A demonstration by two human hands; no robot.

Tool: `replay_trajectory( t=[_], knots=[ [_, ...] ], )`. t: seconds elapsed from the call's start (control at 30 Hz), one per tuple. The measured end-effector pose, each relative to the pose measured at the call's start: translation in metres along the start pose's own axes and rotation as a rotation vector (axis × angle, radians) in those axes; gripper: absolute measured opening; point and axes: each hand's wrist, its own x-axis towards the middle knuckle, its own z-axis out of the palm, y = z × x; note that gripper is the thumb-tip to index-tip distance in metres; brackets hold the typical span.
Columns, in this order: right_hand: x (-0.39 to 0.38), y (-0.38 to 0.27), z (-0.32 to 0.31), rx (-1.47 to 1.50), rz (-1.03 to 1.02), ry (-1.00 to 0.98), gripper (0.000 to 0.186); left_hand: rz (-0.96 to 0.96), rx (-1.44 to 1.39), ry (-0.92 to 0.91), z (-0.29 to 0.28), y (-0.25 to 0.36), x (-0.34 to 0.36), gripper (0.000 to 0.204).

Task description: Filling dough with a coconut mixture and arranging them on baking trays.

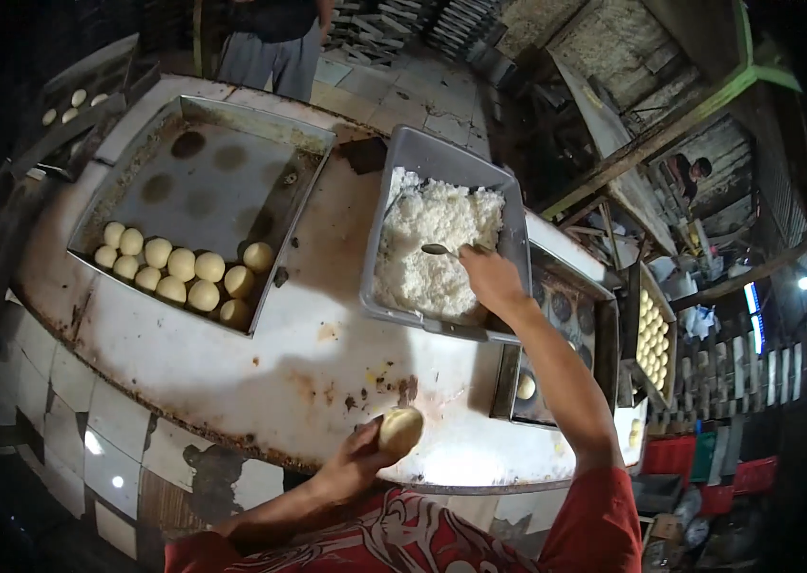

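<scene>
My left hand [357,456], low at the front edge of the white worktop [298,306], grips a pale, flattened piece of dough [401,430]. My right hand [487,272] is closed on a metal spoon [437,248], whose bowl is in the white shredded, crumbly stuff [427,210] inside a grey plastic bin [403,138]. To the left, a metal tray [184,191] holds several round dough balls [208,266] along its near side. A second tray [575,306] with a dough ball [525,386] sits behind my right forearm.
At far right is a tray of several dough balls [653,339]; another rack [74,124] stands at far left. A person's legs [270,62] are beyond the worktop, and another person [687,172] is at upper right. Coloured crates [670,456] lie on the right.
</scene>
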Motion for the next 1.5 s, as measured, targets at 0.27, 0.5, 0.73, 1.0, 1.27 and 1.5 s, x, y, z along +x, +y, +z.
replay_trajectory(
  t=[0.27,0.5,0.73,1.0,1.27,1.5],
  knots=[
    [0.026,-0.045,0.006,-0.108,-0.24,-0.236,0.02,-0.152,-0.32,0.147,-0.053,0.036,-0.025,0.057],
    [0.006,-0.044,-0.005,0.187,-0.263,-0.375,0.02,-0.016,0.132,-0.004,-0.038,0.041,0.022,0.041],
    [-0.023,0.003,-0.025,0.965,-0.283,-0.35,0.026,0.326,-0.105,0.299,0.007,0.024,0.053,0.04],
    [-0.118,0.009,-0.01,0.974,-0.118,0.452,0.017,0.6,-0.195,0.296,0.081,0.025,0.14,0.029],
    [-0.224,-0.033,0.071,0.878,-0.028,0.759,0.042,0.746,-0.264,0.484,0.09,-0.009,0.12,0.026],
    [-0.292,-0.025,0.14,0.273,0.033,0.58,0.024,0.655,-0.241,0.426,0.079,-0.039,0.036,0.035]
  ],
)
